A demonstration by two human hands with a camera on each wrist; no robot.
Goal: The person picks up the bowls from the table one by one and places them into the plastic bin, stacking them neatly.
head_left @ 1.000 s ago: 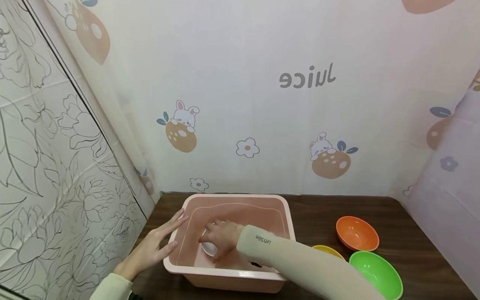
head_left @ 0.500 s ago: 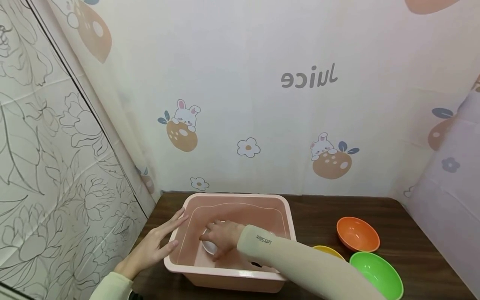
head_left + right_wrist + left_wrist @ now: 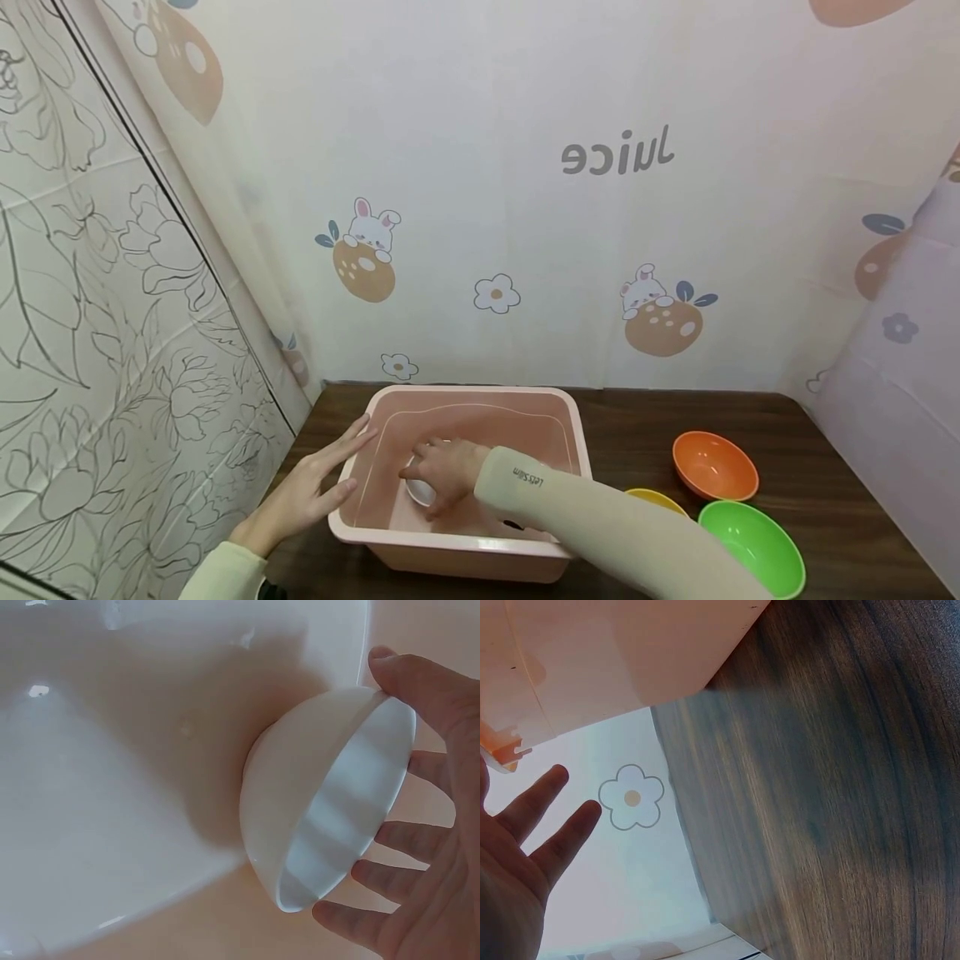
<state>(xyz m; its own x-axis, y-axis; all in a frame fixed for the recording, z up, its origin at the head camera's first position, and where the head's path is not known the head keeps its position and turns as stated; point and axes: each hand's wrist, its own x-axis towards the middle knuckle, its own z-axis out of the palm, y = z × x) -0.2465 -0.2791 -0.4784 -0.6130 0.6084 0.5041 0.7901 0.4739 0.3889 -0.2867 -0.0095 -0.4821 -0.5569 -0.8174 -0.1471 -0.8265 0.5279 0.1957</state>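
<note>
A pink basin (image 3: 420,542) stands on the dark wooden table. Inside it, a small white bowl (image 3: 422,493) is partly covered by my right hand (image 3: 447,471). In the right wrist view, that hand holds the bowl (image 3: 289,772) at its rim, thumb (image 3: 420,679) on one side and fingertips on the other. The bowl looks tilted in that view. My left hand (image 3: 303,496) is at the basin's left rim with its fingers extended. In the left wrist view, two straight fingers of the left hand (image 3: 517,862) show below the basin's wall (image 3: 652,652).
To the right of the basin sit an orange bowl (image 3: 715,467), a green bowl (image 3: 753,546) and a yellow bowl (image 3: 656,500), the last partly hidden by my right sleeve (image 3: 600,521). A small dark spot (image 3: 513,525) shows inside the basin. A printed curtain (image 3: 480,192) hangs behind the table.
Very little differs. My right hand stays over the white bowl and my left hand stays at the basin's rim; the whole view shifts slightly.
</note>
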